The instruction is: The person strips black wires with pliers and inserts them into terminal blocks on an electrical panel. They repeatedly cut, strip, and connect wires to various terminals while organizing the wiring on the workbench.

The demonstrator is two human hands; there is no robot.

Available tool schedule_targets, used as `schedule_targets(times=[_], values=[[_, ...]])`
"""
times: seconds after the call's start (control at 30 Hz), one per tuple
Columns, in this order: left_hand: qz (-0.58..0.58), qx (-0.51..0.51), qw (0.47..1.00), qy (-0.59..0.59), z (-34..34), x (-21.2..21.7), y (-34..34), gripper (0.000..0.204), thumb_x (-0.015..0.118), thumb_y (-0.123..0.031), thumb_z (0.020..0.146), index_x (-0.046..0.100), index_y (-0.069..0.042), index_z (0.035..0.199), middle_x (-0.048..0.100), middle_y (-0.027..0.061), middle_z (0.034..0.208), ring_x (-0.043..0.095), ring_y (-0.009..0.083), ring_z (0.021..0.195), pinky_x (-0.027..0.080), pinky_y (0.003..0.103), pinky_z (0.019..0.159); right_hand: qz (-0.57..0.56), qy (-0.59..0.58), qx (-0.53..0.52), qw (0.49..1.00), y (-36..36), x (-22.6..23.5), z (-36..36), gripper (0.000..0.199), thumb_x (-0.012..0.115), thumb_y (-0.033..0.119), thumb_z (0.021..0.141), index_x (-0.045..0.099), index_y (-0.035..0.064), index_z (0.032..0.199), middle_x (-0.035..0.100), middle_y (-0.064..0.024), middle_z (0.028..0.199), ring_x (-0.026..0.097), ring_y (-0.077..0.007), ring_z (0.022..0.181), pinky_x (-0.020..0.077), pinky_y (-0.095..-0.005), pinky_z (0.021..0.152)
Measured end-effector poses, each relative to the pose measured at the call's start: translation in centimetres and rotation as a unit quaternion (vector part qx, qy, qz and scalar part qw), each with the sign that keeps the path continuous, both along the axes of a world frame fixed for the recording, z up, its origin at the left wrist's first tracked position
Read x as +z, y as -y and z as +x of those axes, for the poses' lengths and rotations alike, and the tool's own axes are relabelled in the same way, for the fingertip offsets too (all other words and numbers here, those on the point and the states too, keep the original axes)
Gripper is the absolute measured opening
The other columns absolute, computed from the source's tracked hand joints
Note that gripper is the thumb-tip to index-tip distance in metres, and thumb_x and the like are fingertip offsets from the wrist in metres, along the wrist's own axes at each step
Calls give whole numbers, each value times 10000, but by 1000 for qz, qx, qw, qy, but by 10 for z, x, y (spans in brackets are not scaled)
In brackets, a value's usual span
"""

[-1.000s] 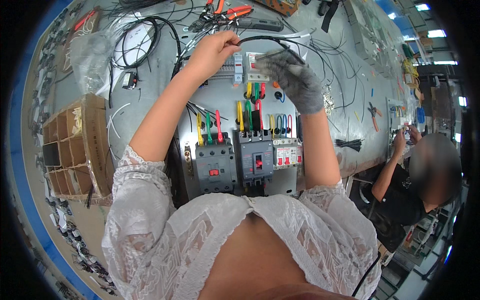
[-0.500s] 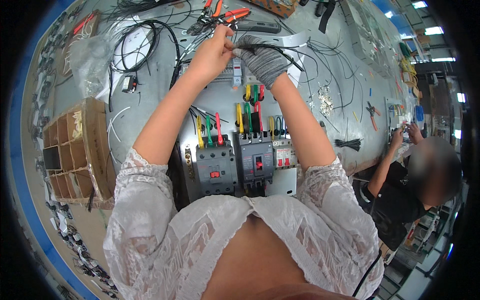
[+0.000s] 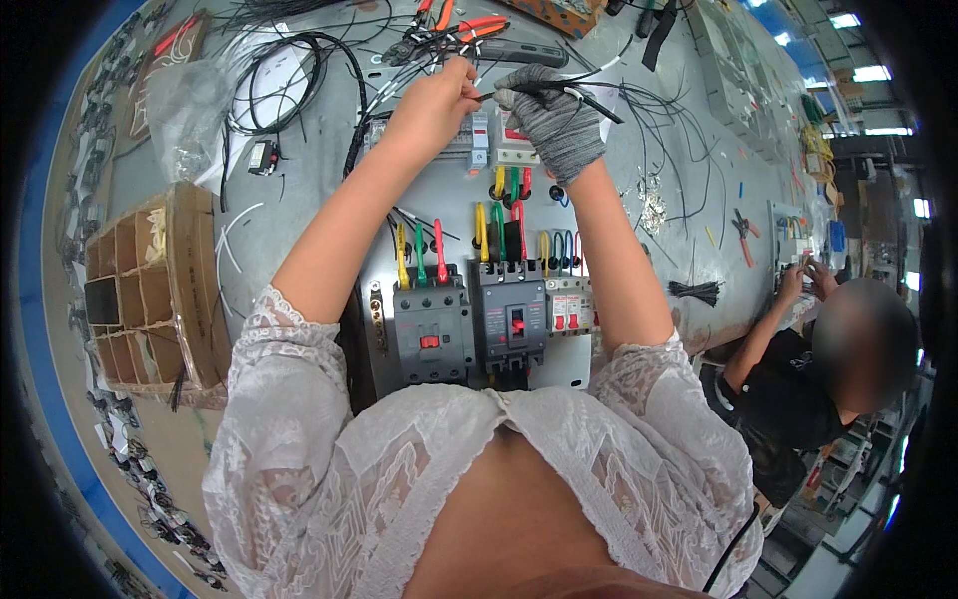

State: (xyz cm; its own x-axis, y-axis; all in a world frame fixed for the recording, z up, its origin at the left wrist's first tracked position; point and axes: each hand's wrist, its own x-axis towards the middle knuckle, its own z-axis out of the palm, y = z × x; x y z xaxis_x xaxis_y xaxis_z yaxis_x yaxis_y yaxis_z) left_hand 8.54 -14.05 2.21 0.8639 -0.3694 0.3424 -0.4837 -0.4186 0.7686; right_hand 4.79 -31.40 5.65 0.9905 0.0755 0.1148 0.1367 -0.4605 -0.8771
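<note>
My bare left hand (image 3: pixel 431 108) is closed, with thumb and fingertips pinching a thin black wire beside the right hand. My right hand (image 3: pixel 551 122), in a grey knitted glove, is closed on black wires (image 3: pixel 604 108) that stick out to its right. Both hands are above the far end of a metal mounting plate. Under them sit a grey row of terminal blocks (image 3: pixel 461 152) and a white breaker (image 3: pixel 513 152). Nearer to me on the plate are a dark contactor-like switch (image 3: pixel 430 334), a dark circuit breaker (image 3: pixel 510 311) and a small white breaker (image 3: pixel 568 304), with yellow, green and red wires.
Orange-handled pliers (image 3: pixel 481 27) lie beyond my hands. At left stand a divided cardboard box (image 3: pixel 205 290), a clear plastic bag (image 3: pixel 180 120) and coiled black cable (image 3: pixel 279 90). At right lie cable ties (image 3: pixel 696 291) and cutters (image 3: pixel 744 238); another person (image 3: pixel 798 369) works there.
My right hand has shifted slightly right and nearer, opening a small gap from the left hand. The black wires in it have turned. My left hand has moved slightly nearer and to the right.
</note>
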Motion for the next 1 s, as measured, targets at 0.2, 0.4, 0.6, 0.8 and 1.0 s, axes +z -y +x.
schedule_targets(times=[0.2, 0.4, 0.6, 0.8, 1.0], values=[[14, 10, 1000, -20, -1, 2, 0, 277, 637, -17, 772, 489, -10, 1005, 663, 138, 868, 642, 307, 835, 501, 376, 717, 154, 24, -13, 988, -3, 4, -4, 92, 666, 22, 786, 622, 11, 866, 641, -44, 782, 590, -107, 661, 496, -245, 571], [22, 11, 999, -44, -2, 6, -2, 277, 618, 39, 783, 501, -1, 1030, 659, 134, 909, 657, 217, 796, 509, 304, 709, 159, -58, -55, 984, -7, 39, -24, 146, 713, 101, 777, 648, 30, 887, 646, -38, 767, 593, -95, 633, 506, -235, 568], [-46, -39, 998, 36, -31, 45, 12, 280, 579, 32, 794, 516, -1, 1065, 607, 82, 884, 569, 155, 668, 476, 266, 668, 90, 55, -9, 994, 4, 23, -16, 156, 699, 116, 785, 646, 31, 904, 648, -50, 796, 586, -113, 703, 488, -255, 644], [-179, -104, 976, -68, -39, 57, 20, 207, 542, -26, 858, 540, -4, 1064, 574, 20, 881, 535, 82, 705, 464, 223, 668, 151, 56, -1, 987, 11, 32, -36, 231, 661, 186, 843, 606, 25, 1000, 645, -43, 833, 588, -129, 720, 488, -263, 659], [-165, -99, 981, -8, -38, 50, 23, 121, 572, -52, 852, 582, 4, 959, 551, 25, 842, 530, 89, 685, 431, 221, 626, 374, 6, -42, 926, 21, 27, -47, 227, 605, 231, 891, 601, 26, 988, 643, -86, 798, 593, -127, 646, 478, -257, 569]])
